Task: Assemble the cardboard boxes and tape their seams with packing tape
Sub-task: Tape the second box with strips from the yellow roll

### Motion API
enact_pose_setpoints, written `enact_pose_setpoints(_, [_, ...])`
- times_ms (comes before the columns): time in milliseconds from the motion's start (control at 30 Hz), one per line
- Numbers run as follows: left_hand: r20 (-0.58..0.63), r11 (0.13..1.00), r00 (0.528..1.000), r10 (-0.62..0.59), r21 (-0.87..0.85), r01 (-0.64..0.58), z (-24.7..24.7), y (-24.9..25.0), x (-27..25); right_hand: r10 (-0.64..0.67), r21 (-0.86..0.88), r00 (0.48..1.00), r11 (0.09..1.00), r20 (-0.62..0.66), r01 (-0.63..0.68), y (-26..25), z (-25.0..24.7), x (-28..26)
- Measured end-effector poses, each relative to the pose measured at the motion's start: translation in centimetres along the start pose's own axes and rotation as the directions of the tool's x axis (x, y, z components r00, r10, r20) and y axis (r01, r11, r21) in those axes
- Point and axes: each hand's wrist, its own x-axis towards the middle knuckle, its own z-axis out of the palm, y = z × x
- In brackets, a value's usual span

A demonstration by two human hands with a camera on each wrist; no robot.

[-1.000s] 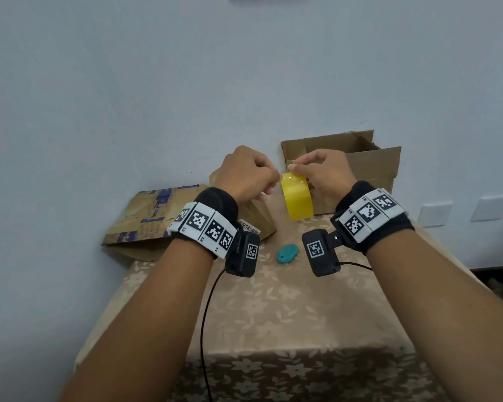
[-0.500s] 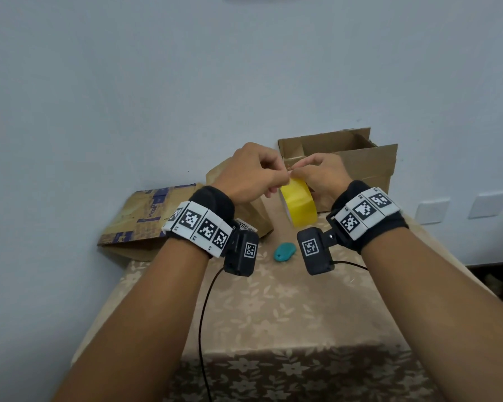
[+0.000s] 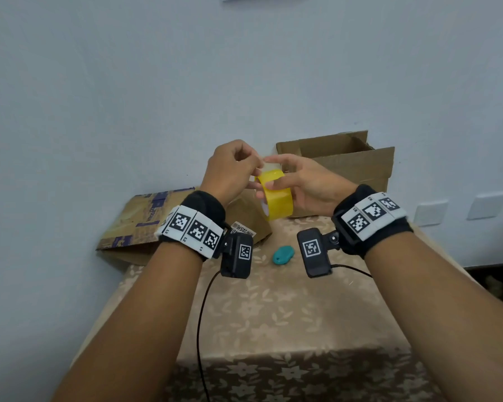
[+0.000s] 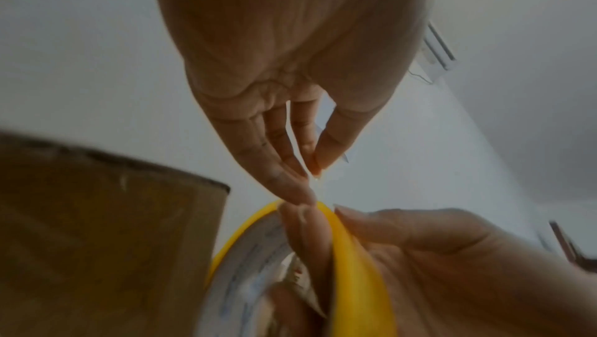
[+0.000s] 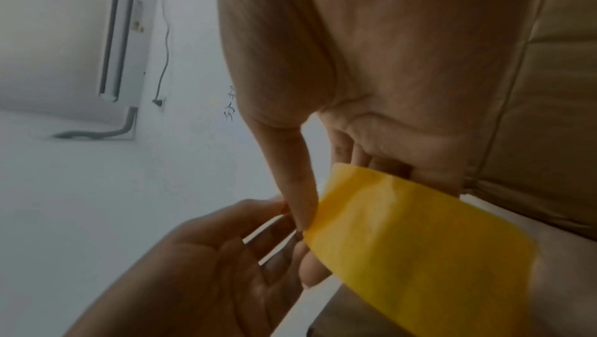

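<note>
From the head view, both hands are raised above the worktop (image 3: 288,309), which is covered with a floral cloth. The right hand (image 3: 311,187) holds the yellow tape roll (image 3: 276,198) with fingers through its core and thumb over the top edge. The left hand (image 3: 230,172) is curled, its fingertips pinching at the roll's upper edge. Behind the roll an open box (image 3: 346,163) stands against the wall. A flattened box (image 3: 145,221) lies at the left rear of the worktop, partly over the edge. A small teal cutter (image 3: 283,254) lies on the cloth between the two wrists, apart from everything else.

The left wrist view shows the left hand (image 4: 290,87) with thumb and fingertips brought together just at the rim of the roll (image 4: 355,266), whose white core is visible. The right hand (image 4: 436,253) grips the roll from the right. A brown box wall (image 4: 97,227) fills the left.

In the right wrist view the right hand (image 5: 355,61) presses its thumb on the roll's yellow band (image 5: 420,240). The left hand (image 5: 210,266) reaches up from below, its fingers meeting the band's edge beside that thumb. An air conditioner (image 5: 122,36) hangs on the far wall.
</note>
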Motion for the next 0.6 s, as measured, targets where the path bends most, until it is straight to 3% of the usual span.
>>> enact_pose_setpoints(67, [-0.026,0.988,0.996,0.087,0.134,-0.083,-0.02,-0.1,0.09,0.012,-0.005,1.0,1.0,-0.007,-0.013,0.04,0.09,0.05])
enact_pose_setpoints(200, [0.017,0.882,0.964,0.267,0.398,-0.252,-0.01,-0.58,0.25,0.108,-0.068,0.994,0.992,-0.018,-0.109,-0.43,0.13,-0.05])
enact_pose_setpoints(400, [0.071,0.879,0.945,0.32,0.351,-0.324,0.48,-0.73,0.19,0.154,-0.11,0.987,0.981,-0.051,-0.159,-0.62,-0.08,0.07])
enact_pose_setpoints(533, [0.08,0.888,0.929,0.361,0.274,-0.369,0.61,-0.08,-0.01,0.124,-0.074,0.984,0.988,-0.125,-0.134,-0.71,-0.42,0.21])
enact_pose_setpoints(600, [0.081,0.873,0.929,0.362,0.319,-0.368,0.65,-0.05,0.13,0.089,-0.069,0.987,0.993,-0.136,-0.099,-0.65,-0.53,-0.04])
